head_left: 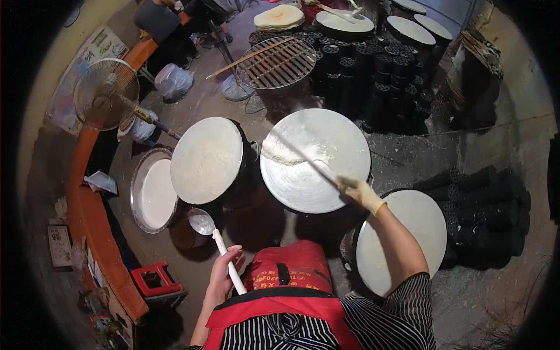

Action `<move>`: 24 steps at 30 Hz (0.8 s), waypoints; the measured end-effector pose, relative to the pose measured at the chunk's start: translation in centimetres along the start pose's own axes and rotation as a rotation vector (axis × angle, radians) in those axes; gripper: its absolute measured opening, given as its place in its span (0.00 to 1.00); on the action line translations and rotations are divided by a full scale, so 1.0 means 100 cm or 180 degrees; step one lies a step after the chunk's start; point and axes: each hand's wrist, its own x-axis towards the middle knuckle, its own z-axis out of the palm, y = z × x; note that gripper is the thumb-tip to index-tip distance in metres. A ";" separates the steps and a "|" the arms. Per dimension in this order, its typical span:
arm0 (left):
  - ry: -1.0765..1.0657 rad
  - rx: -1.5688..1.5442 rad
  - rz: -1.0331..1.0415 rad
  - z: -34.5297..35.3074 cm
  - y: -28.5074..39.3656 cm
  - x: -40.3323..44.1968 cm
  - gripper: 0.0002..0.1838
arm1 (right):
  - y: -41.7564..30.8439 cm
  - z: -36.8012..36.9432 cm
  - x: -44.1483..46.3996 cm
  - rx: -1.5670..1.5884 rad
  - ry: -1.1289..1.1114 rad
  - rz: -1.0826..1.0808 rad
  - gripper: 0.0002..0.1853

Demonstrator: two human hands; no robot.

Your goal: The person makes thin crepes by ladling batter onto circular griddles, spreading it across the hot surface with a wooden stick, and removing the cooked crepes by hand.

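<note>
- Red apron (318,304) and striped sleeves (408,300) lay nearest the camera, on the near side of the middle griddle (303,195); the apron presumably shielded the clothes from splashes.
- Gloved fingers of the right hand (361,193) were wrapped around the near end of a long thin tool (300,153), at the middle griddle's right edge; the covering likely guarded against heat.
- Slanting over the middle griddle, the tool reached towards white paste (286,153) on its far-left part, a length that probably spared the arm from stretching. Blur hid whether the two touched.
- Bare, the left hand (226,271) curled around the white handle of a ladle (201,221), near-left of the middle griddle. Its bowl pointed away from the person, perhaps to keep drips off the apron.
- Left of the middle griddle stood the left griddle (207,160), with a basin (136,192) of white liquid (157,195) farther left, apparently within the ladle's range.
- Near-right of the middle griddle, the right griddle (429,230) sat partly behind the forearm (402,251); this curved layout seemingly suited someone standing in one spot.
- Beyond the middle griddle, a slatted rack (274,73) carried a stick (251,57), while black cylinders (379,81) stood closely packed, probably to save floor space.
</note>
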 end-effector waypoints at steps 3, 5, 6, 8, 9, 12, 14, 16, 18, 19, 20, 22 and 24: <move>-0.0116 0.0243 0.0010 -0.007 0.011 0.008 0.09 | 0.031 0.028 -0.066 0.0062 -0.0451 0.0050 0.24; -0.0247 0.0472 -0.0006 -0.007 0.021 0.018 0.10 | 0.026 0.052 -0.115 0.0676 -0.0154 0.0208 0.22; -0.0372 0.0521 -0.0063 -0.008 0.026 0.023 0.10 | 0.032 0.061 -0.124 0.0816 0.0071 0.0225 0.22; -0.0639 0.0637 -0.0168 -0.009 0.038 0.034 0.10 | 0.038 0.090 -0.128 0.0978 0.0992 0.0154 0.22; -0.0773 0.0728 -0.0163 -0.010 0.043 0.039 0.10 | 0.053 0.106 -0.115 0.1648 0.1486 -0.0527 0.23; -0.1252 0.0984 -0.0106 -0.026 0.063 0.058 0.10 | 0.070 0.165 -0.068 0.1737 0.2494 -0.0192 0.23; -0.1522 0.1215 -0.0068 -0.044 0.080 0.075 0.09 | 0.046 0.210 -0.075 0.0601 0.2196 -0.0164 0.23; -0.1727 0.1378 -0.0058 -0.068 0.095 0.097 0.09 | 0.046 0.259 -0.092 0.0676 0.1765 -0.0217 0.22; -0.1872 0.1473 -0.0060 -0.092 0.110 0.116 0.09 | 0.008 0.304 -0.125 0.0164 0.1805 -0.0033 0.23; -0.1941 0.1487 -0.0050 -0.107 0.117 0.124 0.09 | -0.016 0.322 -0.141 0.0027 0.1805 0.0303 0.23; -0.1990 0.1496 -0.0046 -0.125 0.125 0.132 0.08 | -0.014 0.342 -0.143 -0.0138 0.2011 0.0358 0.22; -0.2015 0.1252 -0.0145 -0.160 0.135 0.145 0.08 | 0.014 0.386 -0.116 0.0247 0.2680 -0.0168 0.23; -0.1731 0.1276 -0.0038 -0.195 0.146 0.139 0.13 | -0.012 0.418 -0.069 0.1858 0.2636 -0.0507 0.26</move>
